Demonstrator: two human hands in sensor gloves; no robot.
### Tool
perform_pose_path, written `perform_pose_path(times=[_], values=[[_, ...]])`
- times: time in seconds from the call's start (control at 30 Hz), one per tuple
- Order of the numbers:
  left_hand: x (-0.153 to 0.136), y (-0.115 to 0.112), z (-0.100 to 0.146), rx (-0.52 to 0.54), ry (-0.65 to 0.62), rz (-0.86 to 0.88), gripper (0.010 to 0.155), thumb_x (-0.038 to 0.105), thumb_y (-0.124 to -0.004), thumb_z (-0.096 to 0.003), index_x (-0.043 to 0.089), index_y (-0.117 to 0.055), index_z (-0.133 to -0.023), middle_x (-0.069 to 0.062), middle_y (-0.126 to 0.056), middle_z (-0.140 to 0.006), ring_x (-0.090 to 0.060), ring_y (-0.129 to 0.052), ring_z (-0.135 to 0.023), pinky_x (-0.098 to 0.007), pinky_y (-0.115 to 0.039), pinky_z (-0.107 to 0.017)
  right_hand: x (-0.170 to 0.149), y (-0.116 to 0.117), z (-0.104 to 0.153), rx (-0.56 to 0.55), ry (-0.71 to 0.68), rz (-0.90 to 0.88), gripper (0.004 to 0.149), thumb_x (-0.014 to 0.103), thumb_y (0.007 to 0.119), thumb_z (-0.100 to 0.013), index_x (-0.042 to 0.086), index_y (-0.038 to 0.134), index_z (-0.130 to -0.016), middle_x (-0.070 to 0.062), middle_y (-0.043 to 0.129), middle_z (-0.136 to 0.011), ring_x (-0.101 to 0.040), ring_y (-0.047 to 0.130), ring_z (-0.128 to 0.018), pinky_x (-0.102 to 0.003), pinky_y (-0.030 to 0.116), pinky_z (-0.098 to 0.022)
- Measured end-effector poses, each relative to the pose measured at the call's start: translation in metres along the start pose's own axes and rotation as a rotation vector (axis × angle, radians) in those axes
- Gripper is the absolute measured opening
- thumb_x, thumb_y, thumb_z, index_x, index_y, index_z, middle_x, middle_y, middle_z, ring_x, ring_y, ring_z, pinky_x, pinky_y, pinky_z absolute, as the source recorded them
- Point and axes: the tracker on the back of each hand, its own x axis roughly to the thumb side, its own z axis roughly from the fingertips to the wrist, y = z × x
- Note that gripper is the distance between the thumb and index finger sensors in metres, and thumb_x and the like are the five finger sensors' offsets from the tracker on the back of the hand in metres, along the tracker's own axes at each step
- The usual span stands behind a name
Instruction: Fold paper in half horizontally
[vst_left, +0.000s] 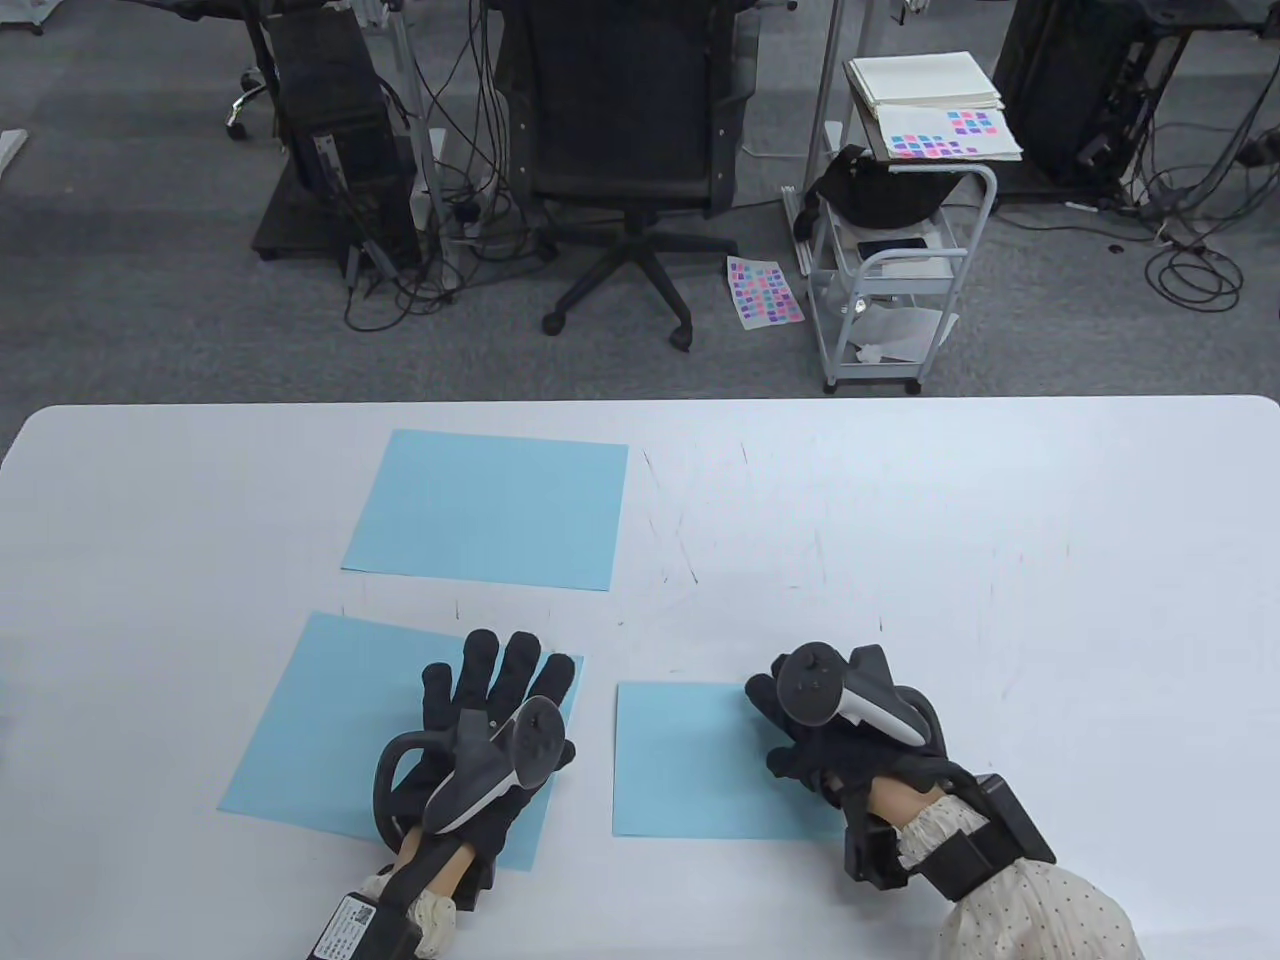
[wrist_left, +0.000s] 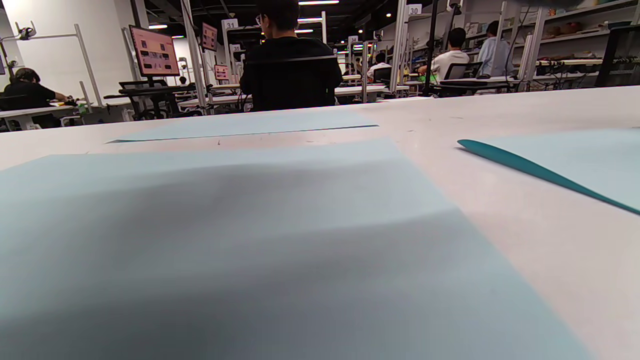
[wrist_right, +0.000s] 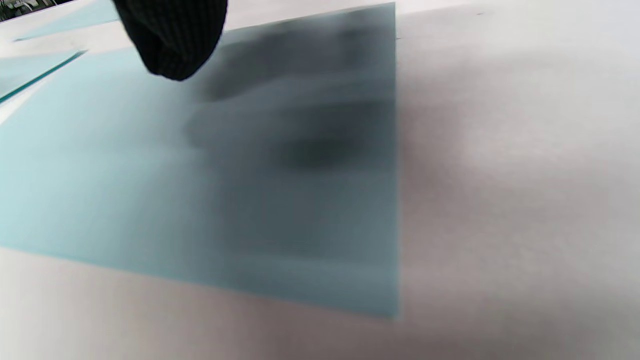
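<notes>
Pressing flat with spread fingers, the left hand (vst_left: 480, 730) is being laid on the unfolded blue sheet (vst_left: 330, 730), while the folded blue paper (vst_left: 690, 760) beside it is being touched by the right hand (vst_left: 830, 730), grip indiscernible; even sweeping pressure is being advised.

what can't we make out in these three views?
- Table view: the right hand covers the right edge of the small sheet; whether it presses or pinches is hidden under the tracker.
- Table view: the left hand hides the big sheet's right part.
- Left wrist view: no fingers in frame.
- Right wrist view: motion blur; one fingertip, contact unclear.
</notes>
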Motion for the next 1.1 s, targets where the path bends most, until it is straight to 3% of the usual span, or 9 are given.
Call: perform_pose_path(times=[0.27, 0.37, 0.6, 0.77, 0.93, 1.1], values=[[-0.001, -0.002, 0.000, 0.002, -0.010, 0.009, 0.079, 0.064, -0.065, -0.0345, 0.057, -0.026, -0.103, 0.020, -0.021, -0.120, -0.022, -0.017, -0.118, -0.058, -0.028, -0.088, 0.017, -0.002, -0.022, 0.066, 0.052, 0.106, 0.086, 0.034, 0.080, -0.046, 0.036, 0.019, -0.105, 0.006, 0.012, -0.118, -0.034, 0.000, -0.105, -0.067, 0.004, -0.071], [-0.002, -0.002, 0.000, 0.005, -0.011, 0.012, 0.079, 0.064, -0.065, -0.0346, 0.057, -0.027, -0.103, 0.020, -0.021, -0.120, -0.022, -0.017, -0.118, -0.058, -0.029, -0.088, 0.020, 0.001, -0.026, 0.103, 0.054, 0.118, 0.084, 0.031, 0.080, -0.045, 0.032, 0.021, -0.105, 0.001, 0.020, -0.118, -0.034, 0.006, -0.106, -0.067, 0.007, -0.071], [-0.004, -0.002, 0.000, 0.006, -0.007, 0.021, 0.079, 0.064, -0.065, -0.0344, 0.057, -0.026, -0.103, 0.020, -0.021, -0.120, -0.022, -0.017, -0.118, -0.058, -0.029, -0.088, 0.028, -0.003, -0.028, 0.041, 0.043, 0.181, 0.088, 0.028, 0.086, -0.042, 0.024, 0.027, -0.107, -0.005, 0.036, -0.111, -0.036, 0.020, -0.107, -0.068, 0.010, -0.072], [-0.005, -0.002, 0.001, -0.001, -0.003, 0.022, 0.079, 0.064, -0.065, -0.0343, 0.056, -0.026, -0.103, 0.020, -0.021, -0.120, -0.022, -0.018, -0.118, -0.058, -0.029, -0.087, 0.028, -0.007, -0.036, 0.061, 0.054, 0.190, 0.090, 0.029, 0.088, -0.039, 0.022, 0.031, -0.108, -0.006, 0.038, -0.108, -0.038, 0.018, -0.105, -0.069, 0.010, -0.072], [-0.007, -0.001, 0.000, -0.001, 0.002, 0.027, 0.079, 0.064, -0.065, -0.0344, 0.056, -0.027, -0.103, 0.020, -0.021, -0.120, -0.022, -0.018, -0.118, -0.058, -0.029, -0.088, 0.022, -0.010, -0.042, 0.082, 0.081, 0.175, 0.091, 0.032, 0.090, -0.036, 0.024, 0.032, -0.106, -0.004, 0.036, -0.100, -0.037, 0.012, -0.104, -0.068, 0.009, -0.072], [-0.009, -0.001, 0.000, 0.007, 0.000, 0.040, 0.078, 0.064, -0.065, -0.0348, 0.056, -0.028, -0.103, 0.020, -0.023, -0.121, -0.022, -0.019, -0.118, -0.058, -0.029, -0.088, 0.021, -0.010, -0.041, 0.075, 0.085, 0.195, 0.081, 0.036, 0.089, -0.035, 0.030, 0.036, -0.096, 0.001, 0.037, -0.096, -0.036, 0.013, -0.104, -0.068, 0.009, -0.072]])
